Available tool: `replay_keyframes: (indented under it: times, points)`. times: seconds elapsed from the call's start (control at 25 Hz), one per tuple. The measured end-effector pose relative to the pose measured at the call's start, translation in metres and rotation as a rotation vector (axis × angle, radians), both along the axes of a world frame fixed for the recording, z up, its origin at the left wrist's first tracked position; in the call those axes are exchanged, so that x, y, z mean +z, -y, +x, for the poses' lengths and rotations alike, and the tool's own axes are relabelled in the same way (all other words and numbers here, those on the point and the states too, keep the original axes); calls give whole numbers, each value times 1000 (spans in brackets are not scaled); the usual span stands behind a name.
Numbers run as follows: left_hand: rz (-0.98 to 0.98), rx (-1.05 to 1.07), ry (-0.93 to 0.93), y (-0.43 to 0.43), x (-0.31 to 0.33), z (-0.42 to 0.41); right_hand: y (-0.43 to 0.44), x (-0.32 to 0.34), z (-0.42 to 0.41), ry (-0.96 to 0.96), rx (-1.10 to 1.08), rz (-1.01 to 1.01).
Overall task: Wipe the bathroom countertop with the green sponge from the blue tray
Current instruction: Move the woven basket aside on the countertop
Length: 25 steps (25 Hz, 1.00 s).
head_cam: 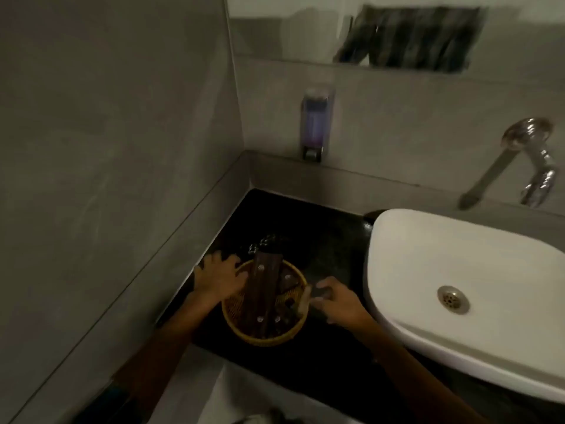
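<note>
Dimly: black countertop [321, 240], grey walls [107, 117], white basin [458, 270].

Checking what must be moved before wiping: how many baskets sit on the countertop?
1: a round yellow basket on the black countertop, left of the white basin, between the left hand and right hand. Nothing visible suggests another.

Dim, murky, motion-blurred view; wide-angle bending at the edges.

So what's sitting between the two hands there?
In the head view, a round yellow woven basket holding dark brown wooden pieces sits between the left hand and right hand, on the black countertop.
</note>
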<state>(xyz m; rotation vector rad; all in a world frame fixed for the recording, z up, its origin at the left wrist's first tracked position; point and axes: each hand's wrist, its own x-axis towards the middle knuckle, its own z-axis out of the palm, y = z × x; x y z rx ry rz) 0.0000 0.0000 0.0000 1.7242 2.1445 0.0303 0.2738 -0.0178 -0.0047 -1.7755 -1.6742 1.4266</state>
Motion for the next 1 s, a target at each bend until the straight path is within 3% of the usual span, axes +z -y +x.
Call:
replay_keyframes:
  times: [0.08, 0.2, 0.32, 0.52, 0.84, 1.0]
  points:
    - [-80, 36, 186, 8, -13, -23, 5, -16, -26, -68, -108, -134]
    - [-13, 167, 516, 23, -27, -32, 18, -28, -46, -192, -398, -98]
    - [19, 242, 580, 35, -20, -21, 31, -26, -33, -180, -503, -7]
    - [-192, 179, 737, 68, -20, 14, 79, -24, 28, -128, -635, -79]
    - [-278, -15, 641, 99, -46, 85, 132, -36, 88, 99, -653, -24]
    - [-66, -77, 375, 93, -33, 102, 135, -34, 118, 93, -543, -2]
